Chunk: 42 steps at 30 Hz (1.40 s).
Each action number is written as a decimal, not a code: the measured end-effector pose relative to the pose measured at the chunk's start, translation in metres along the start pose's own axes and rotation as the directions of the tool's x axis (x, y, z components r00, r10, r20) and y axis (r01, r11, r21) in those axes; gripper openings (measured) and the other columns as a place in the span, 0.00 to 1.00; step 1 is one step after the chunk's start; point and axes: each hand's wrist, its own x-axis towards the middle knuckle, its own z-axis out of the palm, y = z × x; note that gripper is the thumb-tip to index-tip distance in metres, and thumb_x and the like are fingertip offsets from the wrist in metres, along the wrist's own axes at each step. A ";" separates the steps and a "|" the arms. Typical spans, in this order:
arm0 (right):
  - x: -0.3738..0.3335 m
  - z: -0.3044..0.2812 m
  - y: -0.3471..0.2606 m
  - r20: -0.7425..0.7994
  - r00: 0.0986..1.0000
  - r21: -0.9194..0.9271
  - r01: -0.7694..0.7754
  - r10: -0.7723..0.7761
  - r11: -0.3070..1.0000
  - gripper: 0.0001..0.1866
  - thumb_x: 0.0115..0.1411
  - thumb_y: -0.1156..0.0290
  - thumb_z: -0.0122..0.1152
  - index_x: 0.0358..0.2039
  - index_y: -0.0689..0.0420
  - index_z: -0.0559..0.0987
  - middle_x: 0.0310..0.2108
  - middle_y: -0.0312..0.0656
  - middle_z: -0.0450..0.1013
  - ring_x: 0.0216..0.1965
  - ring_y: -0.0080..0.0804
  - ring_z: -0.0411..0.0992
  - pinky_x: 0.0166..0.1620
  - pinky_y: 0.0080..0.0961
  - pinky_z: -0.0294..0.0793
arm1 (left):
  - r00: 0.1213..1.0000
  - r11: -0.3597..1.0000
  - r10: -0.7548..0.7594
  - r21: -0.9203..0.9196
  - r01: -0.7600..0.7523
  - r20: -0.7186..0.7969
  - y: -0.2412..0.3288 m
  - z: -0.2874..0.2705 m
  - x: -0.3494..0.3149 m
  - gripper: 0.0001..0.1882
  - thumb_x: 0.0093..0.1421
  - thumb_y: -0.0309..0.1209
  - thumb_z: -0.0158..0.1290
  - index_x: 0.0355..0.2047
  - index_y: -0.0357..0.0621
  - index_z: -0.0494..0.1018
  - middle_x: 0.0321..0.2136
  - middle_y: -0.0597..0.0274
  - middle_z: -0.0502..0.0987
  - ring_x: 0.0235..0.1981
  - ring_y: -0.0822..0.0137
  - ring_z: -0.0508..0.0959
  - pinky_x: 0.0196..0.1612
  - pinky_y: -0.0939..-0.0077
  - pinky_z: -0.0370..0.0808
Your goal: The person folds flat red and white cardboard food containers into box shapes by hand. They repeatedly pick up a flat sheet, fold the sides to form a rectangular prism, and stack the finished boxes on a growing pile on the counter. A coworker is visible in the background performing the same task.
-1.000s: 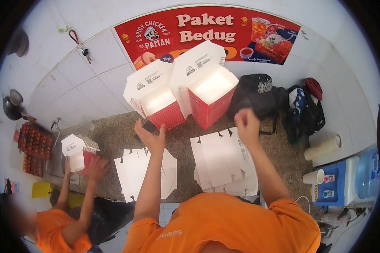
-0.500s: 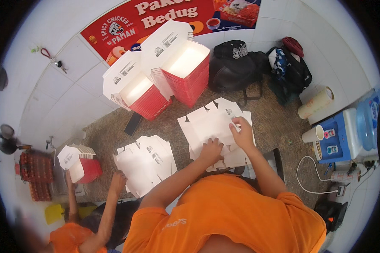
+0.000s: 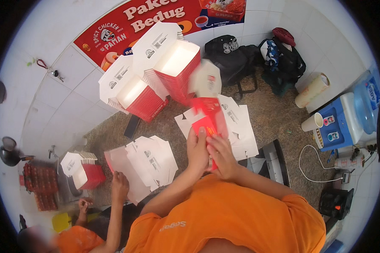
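Note:
A red and white cardboard box blank (image 3: pixel 212 110) stands raised in front of me, partly folded and smeared by motion. My left hand (image 3: pixel 197 147) grips its lower red part from the left, thumb up along the red panel. On the right side my right hand (image 3: pixel 223 155) is closed on the same piece, close to the left. Flat white blanks (image 3: pixel 244 126) lie in a pile on the counter beneath and to the right of it. Two tall nested stacks of folded red boxes, the left stack (image 3: pixel 145 103) and the right stack (image 3: pixel 182 71), stand behind.
At left, a co-worker's hand (image 3: pixel 120 185) lifts a blank from another flat pile (image 3: pixel 154 158). A shorter box stack (image 3: pixel 90 175) stands beyond it. Black bags (image 3: pixel 230 63), a clear roll (image 3: pixel 312 90), a paper cup (image 3: pixel 311 122) and a blue-white dispenser (image 3: pixel 337 120) line the right side.
My hands, earlier resting on the flat pile, now hold one blank raised and turned to its red side. The co-worker's one hand has lifted a blank's edge; the other has left the short stack.

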 end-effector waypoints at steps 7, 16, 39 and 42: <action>0.060 -0.026 -0.008 0.272 0.961 0.010 0.054 -0.055 0.998 0.48 0.53 0.58 0.73 0.71 0.63 0.66 0.73 0.57 0.58 0.66 0.59 0.64 0.66 0.53 0.63 | 0.999 0.965 -0.029 -0.261 0.024 -0.016 0.025 -0.030 -0.045 0.13 0.78 0.35 0.50 0.55 0.40 0.74 0.47 0.59 0.83 0.42 0.70 0.83 0.48 0.71 0.82; 0.056 0.016 -0.031 0.258 0.907 -0.248 -0.270 0.332 0.930 0.50 0.59 0.54 0.70 0.75 0.63 0.59 0.70 0.54 0.61 0.63 0.57 0.65 0.64 0.52 0.64 | 0.997 0.933 -0.006 -0.360 -0.021 -0.073 -0.005 -0.056 -0.067 0.08 0.77 0.31 0.50 0.51 0.41 0.72 0.37 0.62 0.81 0.36 0.72 0.79 0.41 0.75 0.76; 0.056 -0.009 0.008 0.806 0.566 0.429 -0.761 0.173 0.486 0.22 0.59 0.68 0.78 0.52 0.61 0.84 0.27 0.35 0.71 0.27 0.22 0.77 0.31 0.24 0.77 | 0.986 0.839 0.122 0.542 -0.042 -0.112 0.050 -0.080 -0.100 0.36 0.64 0.19 0.55 0.71 0.37 0.56 0.20 0.63 0.78 0.25 0.75 0.76 0.35 0.81 0.70; 0.056 -0.003 0.002 0.595 0.803 0.376 -0.291 0.011 0.880 0.30 0.53 0.66 0.82 0.54 0.62 0.81 0.38 0.42 0.76 0.38 0.28 0.78 0.37 0.28 0.81 | 0.997 0.754 -0.006 0.654 0.057 -0.080 0.056 -0.090 -0.092 0.39 0.65 0.20 0.56 0.73 0.39 0.51 0.33 0.58 0.82 0.36 0.72 0.80 0.40 0.80 0.73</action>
